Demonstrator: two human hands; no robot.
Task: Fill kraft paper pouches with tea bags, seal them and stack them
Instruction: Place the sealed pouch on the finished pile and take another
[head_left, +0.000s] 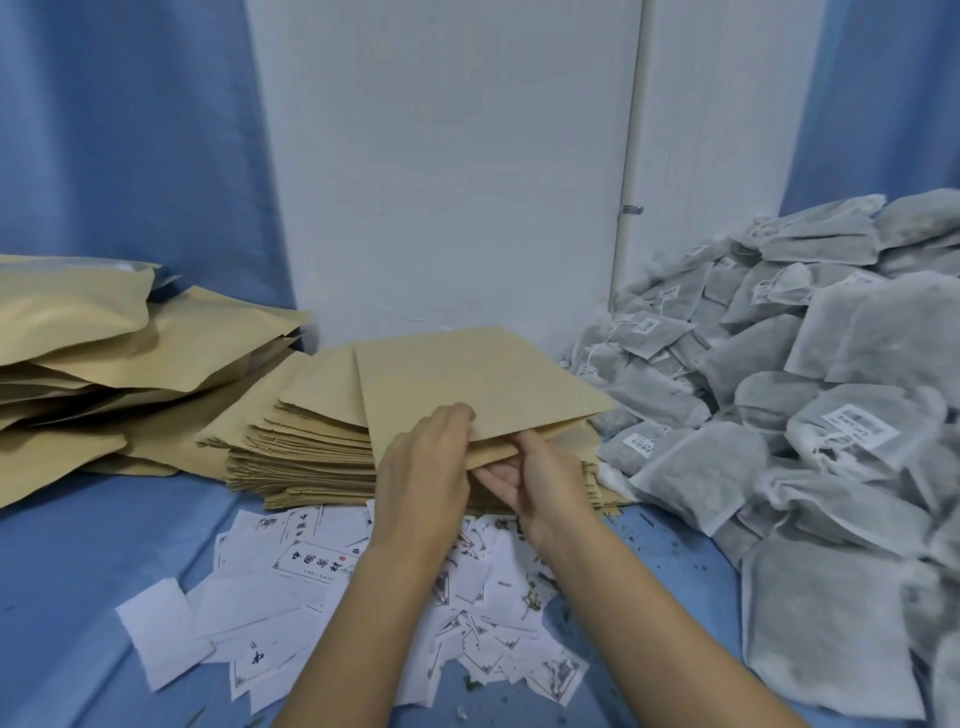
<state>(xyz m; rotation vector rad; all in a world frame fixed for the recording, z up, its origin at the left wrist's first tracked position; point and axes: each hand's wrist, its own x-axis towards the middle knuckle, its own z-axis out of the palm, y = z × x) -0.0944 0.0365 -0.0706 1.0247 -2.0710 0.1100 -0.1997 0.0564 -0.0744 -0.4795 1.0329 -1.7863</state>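
View from a head-worn camera, looking down at a tabletop covered in blue cloth (78, 571). Both hands work at the near edge of a flat tan kraft paper pouch (483, 384), which lies tilted on top of a thick stack of empty tan pouches (311, 441) in the middle. The left hand (423, 457) curls its fingers over the pouch's upper layer. The right hand (540, 483) pinches the lower layer, thumb above and fingers beneath. The step in hand looks like parting the pouch's mouth before filling. The next move probably calls for one hand to hold the mouth open while the other reaches right to the big heap of grey mesh tea bags (779, 415). Puffier tan pouches, probably already filled, lie piled at the left (104, 332). Scattered white paper labels (363, 582) lie near the wrists; one shows framed Chinese characters, seemingly 中国茶叶. The small white tags on the tea bags are too small to read
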